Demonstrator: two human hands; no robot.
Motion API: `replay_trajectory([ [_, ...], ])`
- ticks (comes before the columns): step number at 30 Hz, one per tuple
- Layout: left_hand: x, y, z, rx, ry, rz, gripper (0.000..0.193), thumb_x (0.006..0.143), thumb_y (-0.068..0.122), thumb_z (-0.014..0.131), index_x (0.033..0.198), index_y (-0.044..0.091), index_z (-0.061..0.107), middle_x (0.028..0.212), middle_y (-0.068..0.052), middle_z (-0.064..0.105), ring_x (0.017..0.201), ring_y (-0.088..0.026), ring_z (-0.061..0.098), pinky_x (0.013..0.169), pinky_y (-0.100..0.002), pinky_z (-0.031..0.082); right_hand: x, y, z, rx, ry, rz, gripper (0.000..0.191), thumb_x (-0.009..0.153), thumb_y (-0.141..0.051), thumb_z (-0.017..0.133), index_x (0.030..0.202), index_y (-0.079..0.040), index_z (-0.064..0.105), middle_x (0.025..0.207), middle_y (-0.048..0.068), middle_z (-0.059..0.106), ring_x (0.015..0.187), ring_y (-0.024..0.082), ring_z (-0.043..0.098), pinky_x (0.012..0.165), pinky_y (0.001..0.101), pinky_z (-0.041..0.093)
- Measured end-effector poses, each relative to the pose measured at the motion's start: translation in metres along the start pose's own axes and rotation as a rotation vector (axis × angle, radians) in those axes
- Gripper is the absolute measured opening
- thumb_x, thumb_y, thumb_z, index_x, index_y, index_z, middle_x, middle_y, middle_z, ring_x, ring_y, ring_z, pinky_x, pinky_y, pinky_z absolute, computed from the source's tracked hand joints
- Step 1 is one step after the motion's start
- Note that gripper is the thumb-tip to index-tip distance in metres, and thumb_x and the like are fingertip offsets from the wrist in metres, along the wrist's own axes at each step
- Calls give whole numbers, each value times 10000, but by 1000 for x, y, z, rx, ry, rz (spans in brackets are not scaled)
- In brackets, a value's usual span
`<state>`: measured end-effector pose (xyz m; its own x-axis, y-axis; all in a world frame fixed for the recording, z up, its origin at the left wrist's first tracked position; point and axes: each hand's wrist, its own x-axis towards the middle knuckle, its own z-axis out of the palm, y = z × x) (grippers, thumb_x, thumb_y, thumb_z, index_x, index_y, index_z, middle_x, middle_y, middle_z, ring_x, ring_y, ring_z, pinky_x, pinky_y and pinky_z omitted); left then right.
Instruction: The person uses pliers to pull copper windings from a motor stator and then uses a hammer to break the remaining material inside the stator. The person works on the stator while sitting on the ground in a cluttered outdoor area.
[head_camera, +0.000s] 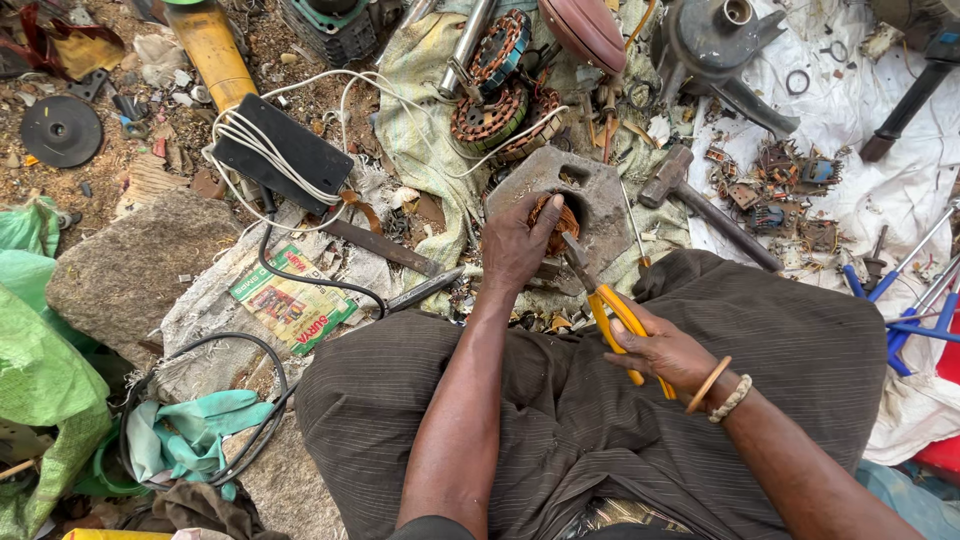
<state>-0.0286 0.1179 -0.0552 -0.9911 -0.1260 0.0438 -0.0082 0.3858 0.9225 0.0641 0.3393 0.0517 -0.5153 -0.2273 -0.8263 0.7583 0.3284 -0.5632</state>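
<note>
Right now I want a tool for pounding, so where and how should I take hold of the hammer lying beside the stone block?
Probably by the far end of the hammer's handle, coming in from above. The hammer lies flat on the cloth with its heavy head beside the stone block, while the handle slants down and right, bare along its length and apart from the right hand holding the yellow-handled pliers.

From my remote seat I see both arms bare from the lower frame edge up to the hands, with no sleeves on them. My left hand wears nothing. Just behind my right hand, the wrist carries two bands side by side: a thin, smooth orange-brown ring bangle and a pale beaded bracelet. Below both hands, my lap and knees are covered by a dark brown cloth garment with fine pale pinstripes, creased into soft folds.
</note>
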Motion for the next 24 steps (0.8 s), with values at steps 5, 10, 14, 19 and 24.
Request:
replay_trajectory([
  [5,2,1,1,63,-62,-96,668,972,688,423,1165,147,764,557,-65,571,520,-204,588,512,-416,461,-7,6,8,-1139,494,-284,662,955,-391,588,1573,-398,350,1395,252,470,1295,413,513,1065,506,461],
  [10,0,-1,3,53,12,-15,640,1022,677,437,1097,133,767,560,-15,547,517,-157,559,509,-400,436,-16,2,12,-1138,537,-387,619,972,-385,572,1559,-379,377,1427,280,440,1302,473,481,1076,553,437],
  [14,-2,-2,4,75,3,-4,590,1020,636,459,1111,128,744,554,-10,526,481,-148,502,469,-391,401,-14,-2,16,-1056,539,-342,623,974,-379,579,1558,-379,363,1427,256,461,1289,464,494,1061,561,446],
  [19,-2,0,6,92,-33,-9,546,1020,602,442,1037,145,739,523,-27,467,447,-164,420,437,-395,360,-18,-9,22,-1352,643,-390,712,926,-329,620,1585,-336,349,1355,328,467,1241,503,511,1037,588,451],
  [24,-3,2,7,82,102,112,528,1064,581,454,996,134,726,580,9,533,493,-119,483,471,-369,403,-29,-39,22,-1553,591,-254,774,899,-256,623,1604,-300,306,1274,333,547,1076,446,623,955,556,515],
])
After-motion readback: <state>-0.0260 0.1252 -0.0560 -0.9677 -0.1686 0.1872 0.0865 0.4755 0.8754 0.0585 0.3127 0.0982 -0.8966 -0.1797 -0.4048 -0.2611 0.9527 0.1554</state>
